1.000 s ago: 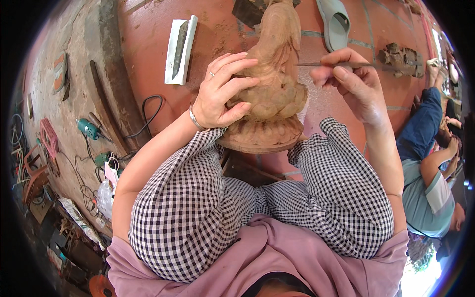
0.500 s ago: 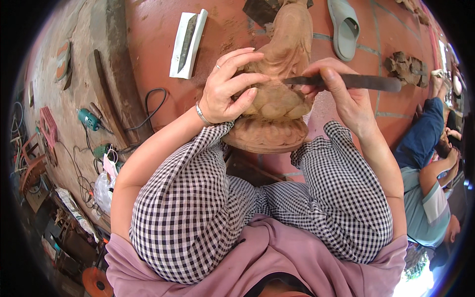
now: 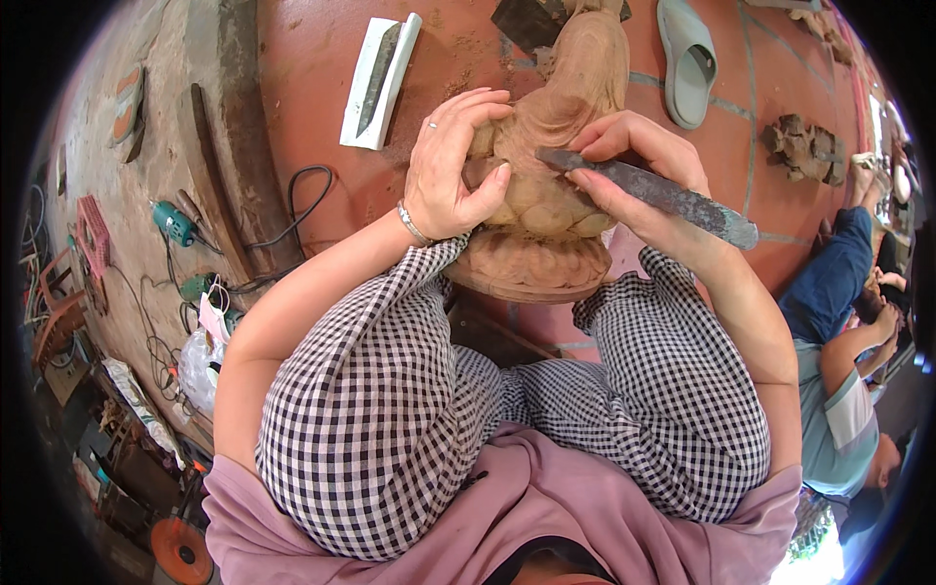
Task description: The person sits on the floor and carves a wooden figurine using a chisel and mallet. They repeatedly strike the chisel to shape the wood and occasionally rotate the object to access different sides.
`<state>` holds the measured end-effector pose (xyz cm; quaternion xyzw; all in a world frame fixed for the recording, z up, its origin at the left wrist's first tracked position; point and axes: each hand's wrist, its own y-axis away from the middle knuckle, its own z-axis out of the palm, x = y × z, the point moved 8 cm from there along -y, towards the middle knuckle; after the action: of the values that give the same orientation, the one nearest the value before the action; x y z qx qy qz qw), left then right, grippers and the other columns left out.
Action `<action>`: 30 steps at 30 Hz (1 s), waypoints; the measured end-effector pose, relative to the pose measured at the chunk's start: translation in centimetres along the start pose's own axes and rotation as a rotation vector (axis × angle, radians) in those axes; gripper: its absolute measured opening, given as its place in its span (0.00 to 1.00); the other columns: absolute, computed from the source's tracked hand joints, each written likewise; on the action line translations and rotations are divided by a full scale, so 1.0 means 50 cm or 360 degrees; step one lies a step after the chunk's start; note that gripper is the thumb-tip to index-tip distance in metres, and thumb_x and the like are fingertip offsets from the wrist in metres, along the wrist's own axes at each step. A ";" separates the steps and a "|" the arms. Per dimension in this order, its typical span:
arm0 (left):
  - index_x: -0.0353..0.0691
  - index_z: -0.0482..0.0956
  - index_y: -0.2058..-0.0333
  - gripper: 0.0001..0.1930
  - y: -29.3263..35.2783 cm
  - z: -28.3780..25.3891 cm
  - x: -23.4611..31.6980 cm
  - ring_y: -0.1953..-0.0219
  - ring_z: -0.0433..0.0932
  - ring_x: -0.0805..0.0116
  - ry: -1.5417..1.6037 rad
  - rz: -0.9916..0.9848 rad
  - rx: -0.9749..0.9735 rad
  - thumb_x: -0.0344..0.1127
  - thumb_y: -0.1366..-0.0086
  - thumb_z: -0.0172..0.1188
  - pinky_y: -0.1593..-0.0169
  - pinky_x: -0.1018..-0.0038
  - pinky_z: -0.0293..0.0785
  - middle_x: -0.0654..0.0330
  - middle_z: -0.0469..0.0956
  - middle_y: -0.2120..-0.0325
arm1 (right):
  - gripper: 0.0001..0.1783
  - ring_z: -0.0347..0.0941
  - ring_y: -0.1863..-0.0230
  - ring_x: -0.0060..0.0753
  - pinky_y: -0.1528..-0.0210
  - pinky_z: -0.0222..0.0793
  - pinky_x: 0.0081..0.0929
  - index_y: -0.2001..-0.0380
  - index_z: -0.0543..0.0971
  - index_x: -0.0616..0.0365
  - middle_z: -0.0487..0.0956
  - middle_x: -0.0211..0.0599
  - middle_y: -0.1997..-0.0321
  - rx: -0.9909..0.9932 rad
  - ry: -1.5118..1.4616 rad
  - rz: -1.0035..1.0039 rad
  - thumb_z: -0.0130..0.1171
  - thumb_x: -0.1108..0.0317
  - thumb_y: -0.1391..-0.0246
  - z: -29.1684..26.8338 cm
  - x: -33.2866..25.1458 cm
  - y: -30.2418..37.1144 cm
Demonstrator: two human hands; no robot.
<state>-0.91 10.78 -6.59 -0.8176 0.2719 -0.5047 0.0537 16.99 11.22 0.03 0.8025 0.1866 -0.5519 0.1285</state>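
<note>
A carved wooden statue (image 3: 546, 195) lies with its round petalled base (image 3: 526, 268) between my knees and its narrower end pointing away. My left hand (image 3: 458, 161) is curved over the statue's left side, thumb apart from the fingers, gripping it. A ring and a silver bracelet show on that hand and wrist. In my right hand (image 3: 648, 171) a dark, flat carving tool (image 3: 682, 200) is held between thumb and fingers. Its narrow tip touches or hovers just over the middle of the statue; the broad end sticks out past my wrist to the right.
Beyond my left hand, a dark blade (image 3: 380, 78) lies on white paper (image 3: 361, 107). A grey slipper (image 3: 687, 63) and a rough wood block (image 3: 804, 146) are on the right. Corded green power tools (image 3: 175, 222) lie left; another person (image 3: 838, 390) sits far right.
My right hand has turned the tool, so its broad end now points lower right and its flat face shows. My left hand's fingers have drawn closer together on the statue.
</note>
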 end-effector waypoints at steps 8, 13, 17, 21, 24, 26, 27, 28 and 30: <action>0.30 0.73 0.46 0.27 0.000 0.002 -0.001 0.42 0.72 0.50 0.0059 0.0013 -0.0013 0.41 0.42 0.57 0.38 0.62 0.65 0.45 0.74 0.44 | 0.11 0.77 0.66 0.40 0.64 0.74 0.28 0.69 0.74 0.62 0.77 0.40 0.67 -0.0025 0.0358 -0.0392 0.68 0.76 0.53 0.020 -0.040 -0.012; 0.30 0.74 0.47 0.27 -0.002 0.001 0.000 0.42 0.73 0.50 0.0040 0.0008 -0.0026 0.41 0.42 0.57 0.38 0.62 0.66 0.45 0.74 0.44 | 0.09 0.76 0.71 0.37 0.69 0.72 0.27 0.69 0.75 0.61 0.76 0.39 0.69 -0.0072 0.0467 -0.0337 0.67 0.76 0.50 0.006 -0.049 -0.007; 0.29 0.74 0.47 0.27 -0.003 0.004 0.003 0.42 0.73 0.50 0.0041 0.0022 -0.0024 0.41 0.41 0.56 0.38 0.62 0.66 0.45 0.74 0.44 | 0.07 0.77 0.73 0.31 0.70 0.72 0.25 0.66 0.77 0.62 0.77 0.37 0.70 0.0073 0.0084 -0.0044 0.65 0.76 0.48 0.007 -0.020 -0.007; 0.29 0.74 0.47 0.27 -0.006 0.006 0.004 0.42 0.73 0.49 0.0040 0.0012 -0.0027 0.41 0.42 0.56 0.38 0.62 0.66 0.45 0.74 0.44 | 0.08 0.78 0.71 0.31 0.69 0.72 0.26 0.68 0.77 0.62 0.78 0.36 0.68 0.0157 -0.0018 -0.0046 0.67 0.75 0.48 0.009 -0.001 -0.009; 0.29 0.74 0.47 0.26 -0.002 0.001 0.003 0.42 0.72 0.49 0.0043 -0.0011 -0.0030 0.40 0.42 0.56 0.38 0.62 0.65 0.45 0.74 0.44 | 0.09 0.77 0.70 0.35 0.69 0.72 0.29 0.69 0.76 0.61 0.77 0.37 0.69 0.0054 0.0179 -0.0217 0.67 0.75 0.50 0.017 -0.011 -0.019; 0.29 0.74 0.47 0.26 0.001 -0.002 0.001 0.42 0.72 0.49 0.0046 -0.0025 -0.0035 0.40 0.42 0.56 0.38 0.61 0.65 0.44 0.74 0.44 | 0.09 0.77 0.70 0.39 0.69 0.72 0.31 0.70 0.76 0.61 0.77 0.38 0.70 -0.0043 0.0336 -0.0325 0.67 0.75 0.52 0.018 -0.024 -0.022; 0.29 0.74 0.47 0.26 0.001 -0.003 0.001 0.42 0.72 0.48 0.0049 -0.0030 -0.0040 0.40 0.42 0.56 0.38 0.61 0.65 0.44 0.74 0.44 | 0.09 0.76 0.70 0.40 0.69 0.71 0.31 0.71 0.76 0.61 0.76 0.39 0.70 -0.0080 0.0388 -0.0346 0.67 0.75 0.53 0.014 -0.030 -0.021; 0.29 0.74 0.47 0.26 0.003 -0.005 0.001 0.42 0.72 0.48 0.0053 -0.0032 -0.0048 0.40 0.42 0.56 0.38 0.61 0.65 0.44 0.73 0.44 | 0.09 0.76 0.70 0.42 0.69 0.71 0.32 0.71 0.76 0.60 0.76 0.40 0.71 -0.0114 0.0441 -0.0366 0.67 0.75 0.54 0.014 -0.035 -0.020; 0.29 0.73 0.47 0.27 -0.002 0.002 0.003 0.42 0.72 0.47 0.0089 -0.0023 -0.0075 0.41 0.42 0.56 0.37 0.60 0.65 0.42 0.73 0.44 | 0.09 0.76 0.69 0.43 0.69 0.71 0.32 0.72 0.76 0.60 0.76 0.40 0.71 -0.0058 0.0407 -0.0350 0.67 0.75 0.55 0.004 -0.039 -0.014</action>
<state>-0.75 10.76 -6.51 -0.8062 0.2790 -0.5212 0.0232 15.92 11.45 1.80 0.8384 0.2981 -0.4527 0.0571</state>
